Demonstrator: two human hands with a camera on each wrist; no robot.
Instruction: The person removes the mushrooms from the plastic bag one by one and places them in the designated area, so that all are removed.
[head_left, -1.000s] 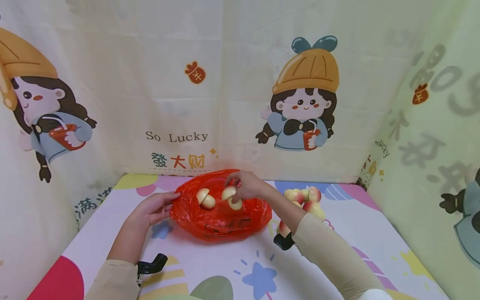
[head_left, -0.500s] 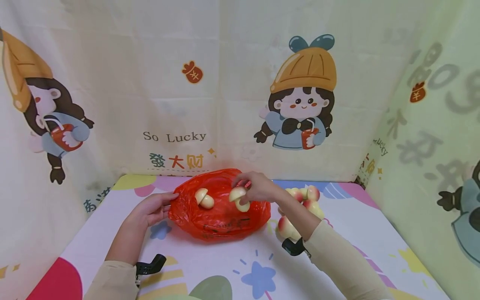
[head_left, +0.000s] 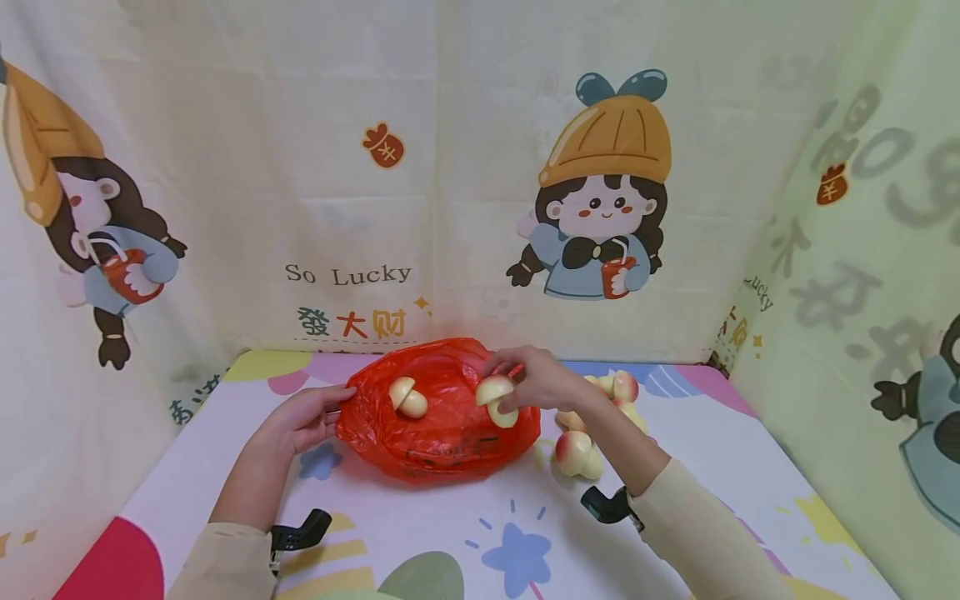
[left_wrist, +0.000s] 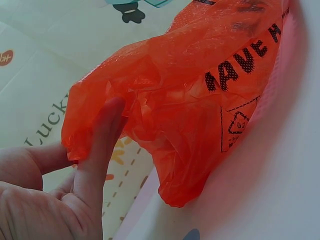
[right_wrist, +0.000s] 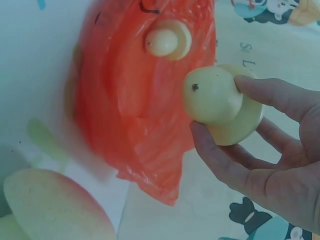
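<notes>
A red plastic bag (head_left: 442, 457) lies on the table with its mouth spread wide toward me. At its left rim my left hand (head_left: 306, 417) pinches the film between thumb and fingers, as the left wrist view shows on the crumpled bag (left_wrist: 150, 90). My right hand (head_left: 546, 385) holds a pale yellow toy mushroom (head_left: 493, 390) over the right side of the bag. In the right wrist view, thumb and fingertips grip that mushroom (right_wrist: 212, 97) around its stem and cap. A second pale mushroom (head_left: 407, 398) lies inside the bag.
Several toy mushrooms (head_left: 576, 455) with reddish caps lie right of the bag, partly hidden by my right forearm. The table (head_left: 420, 533) wears a colourful printed cover. Printed cloth walls (head_left: 465, 208) stand behind it and at both sides.
My right hand has moved to the right with the mushroom, from the middle of the bag toward its right side. My left hand keeps its hold on the rim.
</notes>
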